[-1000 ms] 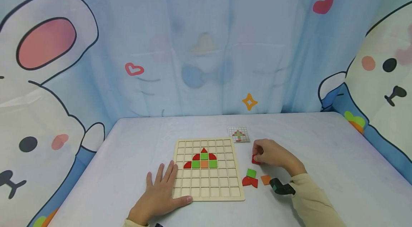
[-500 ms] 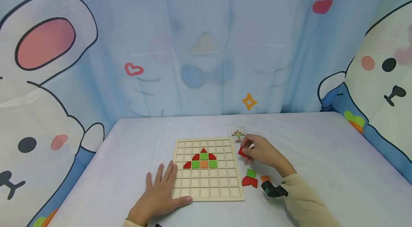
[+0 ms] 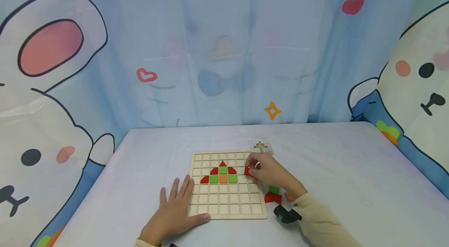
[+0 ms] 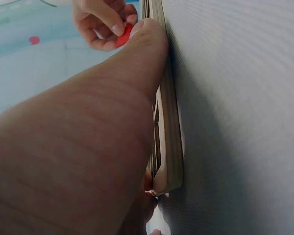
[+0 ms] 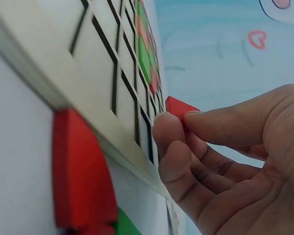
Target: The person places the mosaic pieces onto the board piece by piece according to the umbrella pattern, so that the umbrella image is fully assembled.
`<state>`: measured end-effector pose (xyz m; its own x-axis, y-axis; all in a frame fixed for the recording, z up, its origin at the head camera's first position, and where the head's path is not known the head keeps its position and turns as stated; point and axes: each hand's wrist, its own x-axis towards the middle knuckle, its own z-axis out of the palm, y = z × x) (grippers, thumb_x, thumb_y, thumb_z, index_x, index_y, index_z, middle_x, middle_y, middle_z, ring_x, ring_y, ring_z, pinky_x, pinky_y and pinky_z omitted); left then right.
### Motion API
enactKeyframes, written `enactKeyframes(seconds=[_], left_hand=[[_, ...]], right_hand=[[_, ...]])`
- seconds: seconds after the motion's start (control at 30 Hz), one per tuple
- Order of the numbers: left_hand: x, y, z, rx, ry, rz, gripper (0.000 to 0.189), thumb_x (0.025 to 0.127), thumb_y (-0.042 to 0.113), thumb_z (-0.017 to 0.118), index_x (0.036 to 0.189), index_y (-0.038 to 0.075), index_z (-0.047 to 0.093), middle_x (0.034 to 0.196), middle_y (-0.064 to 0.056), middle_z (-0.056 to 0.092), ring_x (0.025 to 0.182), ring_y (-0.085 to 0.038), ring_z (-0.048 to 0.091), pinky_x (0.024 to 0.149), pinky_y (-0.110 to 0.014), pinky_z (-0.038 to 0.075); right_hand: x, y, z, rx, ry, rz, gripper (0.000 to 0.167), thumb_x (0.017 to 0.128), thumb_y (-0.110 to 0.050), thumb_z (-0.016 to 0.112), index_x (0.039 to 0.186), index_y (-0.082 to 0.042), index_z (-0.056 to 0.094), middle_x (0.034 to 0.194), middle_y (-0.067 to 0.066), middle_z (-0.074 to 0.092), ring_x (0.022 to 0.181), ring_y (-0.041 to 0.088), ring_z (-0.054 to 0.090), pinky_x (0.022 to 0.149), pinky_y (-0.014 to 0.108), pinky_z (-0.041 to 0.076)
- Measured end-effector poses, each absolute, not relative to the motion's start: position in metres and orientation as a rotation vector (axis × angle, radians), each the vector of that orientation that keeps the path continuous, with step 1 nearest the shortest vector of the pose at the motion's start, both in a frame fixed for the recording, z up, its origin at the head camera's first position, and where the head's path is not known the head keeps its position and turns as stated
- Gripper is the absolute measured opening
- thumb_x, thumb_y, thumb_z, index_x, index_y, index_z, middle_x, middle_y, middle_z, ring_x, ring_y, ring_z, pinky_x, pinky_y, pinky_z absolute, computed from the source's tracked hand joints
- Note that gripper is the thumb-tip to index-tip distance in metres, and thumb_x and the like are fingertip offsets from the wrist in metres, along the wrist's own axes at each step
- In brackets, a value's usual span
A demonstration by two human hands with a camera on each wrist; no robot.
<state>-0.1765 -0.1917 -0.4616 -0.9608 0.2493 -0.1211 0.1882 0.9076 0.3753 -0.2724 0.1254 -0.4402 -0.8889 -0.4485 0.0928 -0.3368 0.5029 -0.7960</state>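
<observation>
A red piece (image 3: 247, 171) is over the right-hand columns of the gridded wooden board (image 3: 242, 200), pinched between thumb and fingertips of the right hand (image 3: 266, 168). Gripping it by a small part probably keeps the rest free to meet a cell; its full shape is partly hidden by the fingers, and whether it touches the board cannot be told.

On the board, a red triangle (image 3: 222, 163) tops a green square with a rounded red piece on either side; below run a rounded red piece, a green square, an orange square (image 3: 223, 179) and another green. They sit cell by cell, the grid lines likely keeping them in order.

The left hand (image 3: 173, 212) grasps nothing: its straight, spread fingers reach the board's left edge and its thumb lies at the near edge, apparently to steady it.

Just right of the board lie loose red pieces (image 3: 273, 197), a green piece (image 3: 274, 189) and a partly covered orange piece (image 3: 289, 196), handy for the right hand. A patterned card (image 3: 260, 145) lies near the far right corner, presumably placed for easy viewing, on the white-covered surface (image 3: 350, 161).
</observation>
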Motion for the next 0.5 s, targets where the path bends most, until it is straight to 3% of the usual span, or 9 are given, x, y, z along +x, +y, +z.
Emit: enactKeyframes(seconds=[0.27,0.5], left_hand=[[-0.177,-0.191,-0.462,0.331,2.905,0.539,0.122,0.086,0.081,0.069,0.168,0.001,0.028,0.177,-0.017,0.019,0.16,-0.049,0.009,0.116,-0.081,0.0],[-0.178,-0.191,-0.461,0.325,2.9,0.543,0.122,0.086,0.081,0.069,0.168,0.001,0.028,0.177,-0.017,0.019,0.161,-0.049,0.008,0.116,-0.081,-0.001]], right_hand=[[-0.268,0.114,-0.445,-0.786,2.635,-1.278,0.016,0.096,0.01,0.066,0.1,-0.006,0.067,0.083,0.001,0.061,0.067,0.016,0.062,0.068,0.029,0.052],[-0.266,0.109,-0.45,-0.861,2.714,-1.201,0.02,0.095,0.01,0.068,0.097,-0.01,0.07,0.083,-0.005,0.061,0.077,0.014,0.056,0.07,0.031,0.05]])
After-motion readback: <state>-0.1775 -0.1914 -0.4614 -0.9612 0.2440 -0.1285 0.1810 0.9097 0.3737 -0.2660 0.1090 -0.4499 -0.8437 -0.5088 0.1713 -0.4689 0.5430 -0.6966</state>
